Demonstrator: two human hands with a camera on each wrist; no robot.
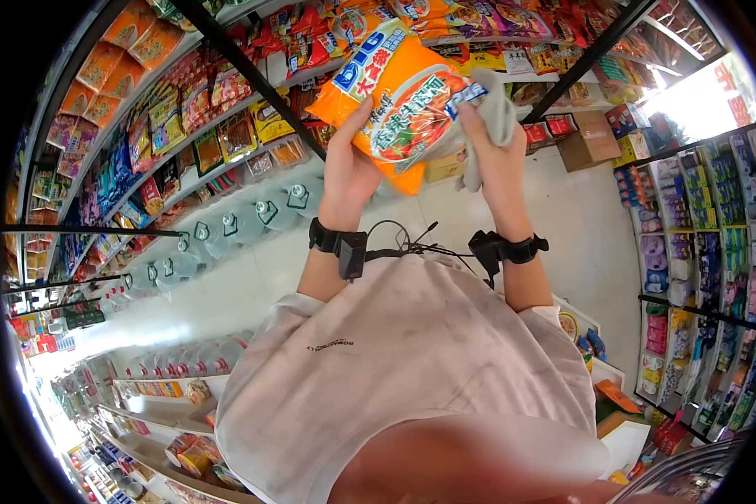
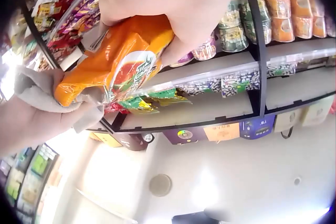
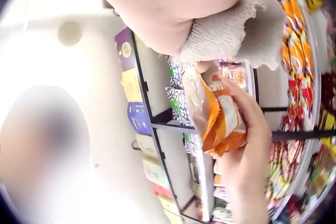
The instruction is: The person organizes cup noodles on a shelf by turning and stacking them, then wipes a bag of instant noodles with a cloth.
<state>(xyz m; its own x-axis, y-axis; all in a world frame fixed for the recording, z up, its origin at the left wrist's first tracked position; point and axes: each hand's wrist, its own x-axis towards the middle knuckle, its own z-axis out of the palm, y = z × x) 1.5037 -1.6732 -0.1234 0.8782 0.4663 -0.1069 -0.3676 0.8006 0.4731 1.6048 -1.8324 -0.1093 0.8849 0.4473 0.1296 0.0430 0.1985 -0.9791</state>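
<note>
An orange bag of instant noodles [image 1: 395,101] with a picture of a noodle bowl is held up before the shelves. My left hand [image 1: 350,172] grips its lower left side, thumb on the printed front. At the bag's right end, my right hand [image 1: 501,164] holds a grey knitted cloth [image 1: 497,109], its thumb over the bag's edge. In the left wrist view the cloth [image 2: 39,87] lies against the end of the bag [image 2: 118,58]. Seen from the right wrist, the cloth [image 3: 220,35] is bunched in the right hand [image 3: 168,3].
Shelves of bagged snacks and noodles [image 1: 164,122] curve along the far side and left. Large water bottles [image 1: 265,210] line the floor beneath them. A cardboard box [image 1: 586,141] stands at right, near a rack of packaged goods [image 1: 706,193]. Cables [image 1: 412,239] hang between the wrists.
</note>
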